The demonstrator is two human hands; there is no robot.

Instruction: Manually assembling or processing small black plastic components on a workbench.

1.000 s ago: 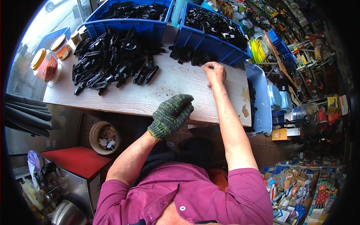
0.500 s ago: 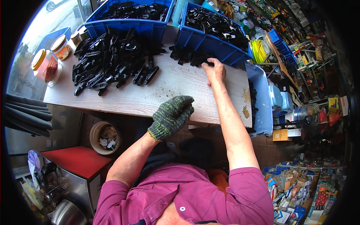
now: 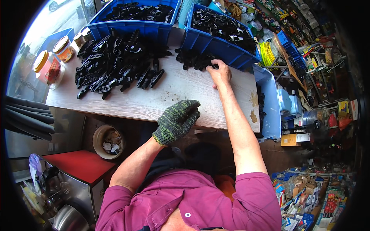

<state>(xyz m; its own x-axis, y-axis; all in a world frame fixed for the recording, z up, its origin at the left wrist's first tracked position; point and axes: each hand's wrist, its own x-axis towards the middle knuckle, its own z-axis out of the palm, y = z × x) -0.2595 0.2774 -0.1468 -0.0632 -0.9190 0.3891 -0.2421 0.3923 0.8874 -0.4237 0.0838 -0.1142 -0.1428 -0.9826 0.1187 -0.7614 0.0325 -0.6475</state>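
My left hand (image 3: pixel 176 120), in a dark green knitted glove, is closed at the table's front edge. Its fingers are curled together, and whatever they may hold is hidden. Bare and stretched farther forward, my right hand (image 3: pixel 221 74) pinches at a black plastic part (image 3: pixel 214 66). That part lies at the right end of a small row of black plastic parts (image 3: pixel 189 58) in front of the right blue bin (image 3: pixel 208 42). A large heap of similar black parts (image 3: pixel 111 63) covers the table's left half, some with ladder-like slots.
A second blue bin (image 3: pixel 131 29), full of black parts, stands behind the heap. Jars with lids (image 3: pixel 48 67) stand at the table's (image 3: pixel 154 102) left end. A pale blue tub (image 3: pixel 271 104) sits beyond its right edge. Below are a waste bucket (image 3: pixel 98 140) and a red-topped cabinet (image 3: pixel 79 165).
Both hands keep nearly the same places and poses. The whole view has shifted very slightly; nothing else has visibly moved.
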